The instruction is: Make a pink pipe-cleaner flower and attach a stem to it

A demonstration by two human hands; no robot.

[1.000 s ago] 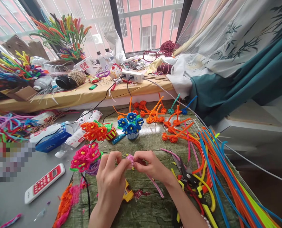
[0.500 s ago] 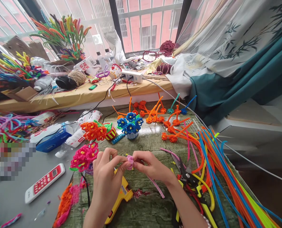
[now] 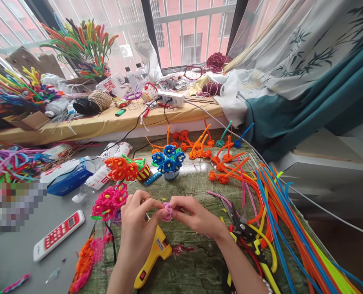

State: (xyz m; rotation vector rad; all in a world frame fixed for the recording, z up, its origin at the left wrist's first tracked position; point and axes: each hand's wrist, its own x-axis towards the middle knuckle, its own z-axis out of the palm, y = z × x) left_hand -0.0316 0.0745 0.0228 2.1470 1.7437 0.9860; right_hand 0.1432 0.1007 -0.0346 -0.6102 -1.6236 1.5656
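Between my two hands a small pink pipe-cleaner flower (image 3: 168, 211) is held above the table. The fingertips of my left hand (image 3: 140, 228) pinch its left side, while my right hand (image 3: 190, 214) pinches it from the right. Part of the flower is covered by the fingers. Under my left hand lies a yellow glue gun (image 3: 157, 250), partly hidden by the wrist. Dark-bladed scissors (image 3: 239, 223) rest to the right of my right hand. Beyond my hands stand a pot of blue pipe-cleaner flowers (image 3: 169, 160), orange flowers (image 3: 121, 168) and magenta flowers (image 3: 108, 204).
Orange flower heads on stems (image 3: 199, 153) lie at the table's back. Long orange, blue and yellow pipe cleaners (image 3: 288, 220) spread along the right. A red-and-white calculator-like device (image 3: 59, 235) lies left. A power strip (image 3: 170, 99) sits on the cluttered sill, its cable crossing right.
The pink stem that stuck out below my right hand is no longer visible. The pink flower has turned slightly, while both hands stay almost in place.
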